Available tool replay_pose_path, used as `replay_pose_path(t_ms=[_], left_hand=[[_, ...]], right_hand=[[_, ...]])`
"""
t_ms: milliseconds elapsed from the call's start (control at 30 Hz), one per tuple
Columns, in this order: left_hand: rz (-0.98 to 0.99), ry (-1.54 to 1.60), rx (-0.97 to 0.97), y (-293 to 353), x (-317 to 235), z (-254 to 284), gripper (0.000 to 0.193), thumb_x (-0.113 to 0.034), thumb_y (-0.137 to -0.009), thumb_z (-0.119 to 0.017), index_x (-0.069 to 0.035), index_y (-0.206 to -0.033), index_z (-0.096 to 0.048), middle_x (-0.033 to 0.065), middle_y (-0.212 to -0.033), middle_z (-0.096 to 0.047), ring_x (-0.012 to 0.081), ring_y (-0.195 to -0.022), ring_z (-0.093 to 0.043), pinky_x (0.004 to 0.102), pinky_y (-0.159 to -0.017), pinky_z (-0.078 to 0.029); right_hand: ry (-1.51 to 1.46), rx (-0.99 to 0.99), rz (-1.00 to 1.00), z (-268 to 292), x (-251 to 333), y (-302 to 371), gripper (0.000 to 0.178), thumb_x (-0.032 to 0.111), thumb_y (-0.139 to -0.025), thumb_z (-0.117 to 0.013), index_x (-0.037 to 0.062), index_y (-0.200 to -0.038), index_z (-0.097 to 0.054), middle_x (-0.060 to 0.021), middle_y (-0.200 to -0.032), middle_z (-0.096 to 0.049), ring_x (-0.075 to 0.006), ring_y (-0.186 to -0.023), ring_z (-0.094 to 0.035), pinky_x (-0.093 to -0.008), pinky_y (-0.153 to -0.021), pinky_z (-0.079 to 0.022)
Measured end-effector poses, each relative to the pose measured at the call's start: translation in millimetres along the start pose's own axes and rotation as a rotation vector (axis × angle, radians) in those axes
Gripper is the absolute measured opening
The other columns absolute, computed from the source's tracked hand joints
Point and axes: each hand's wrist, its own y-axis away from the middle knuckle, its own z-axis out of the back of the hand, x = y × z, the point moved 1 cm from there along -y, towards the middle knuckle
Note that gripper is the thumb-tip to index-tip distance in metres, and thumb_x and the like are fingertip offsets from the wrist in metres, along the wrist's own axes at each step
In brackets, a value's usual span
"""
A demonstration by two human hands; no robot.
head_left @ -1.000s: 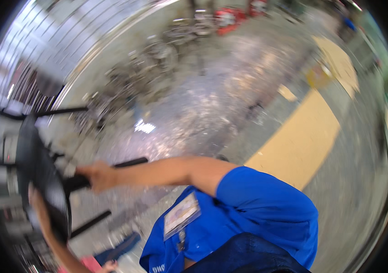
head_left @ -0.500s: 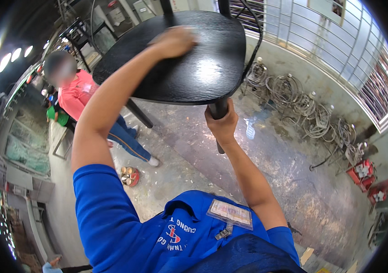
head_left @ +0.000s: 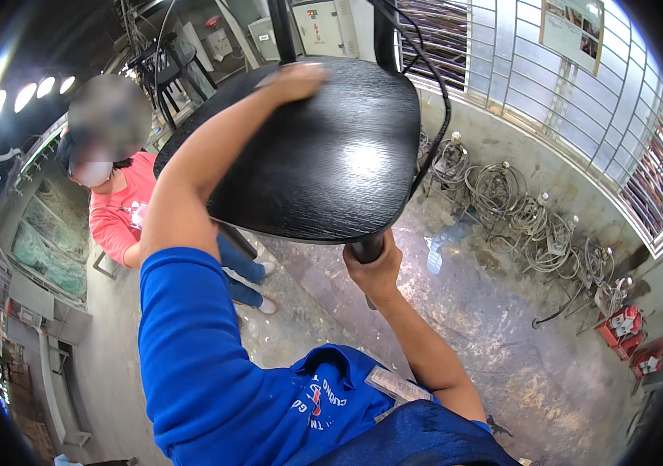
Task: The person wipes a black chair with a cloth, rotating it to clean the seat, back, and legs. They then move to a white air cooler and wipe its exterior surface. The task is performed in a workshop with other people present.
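A black wooden chair (head_left: 323, 163) with a glossy, grained seat is tilted up in front of me. Against the far part of the seat, near the backrest posts, lies my left hand (head_left: 297, 82). Its fingers are blurred, and whether anything is under the palm is hidden. Below the seat's near edge, my right hand (head_left: 375, 268) is wrapped round a front leg (head_left: 368, 247) of the chair. A dark cable or hose (head_left: 442, 128) loops down past the seat's right side.
A person in a pink shirt (head_left: 114, 221) stands close on the left, beside my left arm. Several coiled hoses (head_left: 494, 190) line the right wall below a barred window (head_left: 533, 62). Red containers (head_left: 622, 330) stand farther right. Behind the chair is a grey cabinet (head_left: 325, 29).
The chair sits lower in view. My left hand has moved across the seat toward its back edge. My right hand keeps its hold on the leg. The person in pink appears nearer.
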Motion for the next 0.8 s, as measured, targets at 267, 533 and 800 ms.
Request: replay_pose_path(t_ms=[267, 533, 800], left_hand=[[-0.282, -0.035, -0.095, -20, 14, -13, 0.043, -0.029, -0.099, -0.026, -0.002, -0.118, -0.053, 0.0149, -0.128, -0.052, 0.03, -0.124, -0.044, 0.0406, -0.106, -0.033], [-0.194, -0.038, -0.011, -39, -53, -4, 0.027, -0.022, -0.094, -0.041, -0.003, -0.106, -0.057, 0.0189, -0.108, -0.056, 0.0357, -0.107, -0.053, 0.0453, -0.095, -0.042], [-0.119, -0.186, 0.031, 51, 63, 1, 0.04, -0.031, -0.098, -0.033, -0.005, -0.124, -0.05, 0.0164, -0.138, -0.041, 0.0289, -0.13, -0.038, 0.0414, -0.108, -0.031]], right_hand=[[0.004, -0.043, -0.016, 9, 7, -5, 0.04, 0.009, -0.064, -0.073, 0.0039, -0.099, -0.054, -0.0174, -0.076, -0.064, -0.0299, -0.07, -0.068, -0.0332, -0.063, -0.052], [0.056, -0.028, 0.004, 8, 7, -10, 0.041, 0.01, -0.065, -0.072, 0.0037, -0.101, -0.054, -0.0158, -0.075, -0.065, -0.0289, -0.071, -0.068, -0.0333, -0.064, -0.052], [0.08, -0.031, -0.059, 11, 6, -30, 0.045, 0.012, -0.066, -0.073, 0.0033, -0.106, -0.054, -0.0175, -0.081, -0.066, -0.0304, -0.076, -0.068, -0.0333, -0.07, -0.051]])
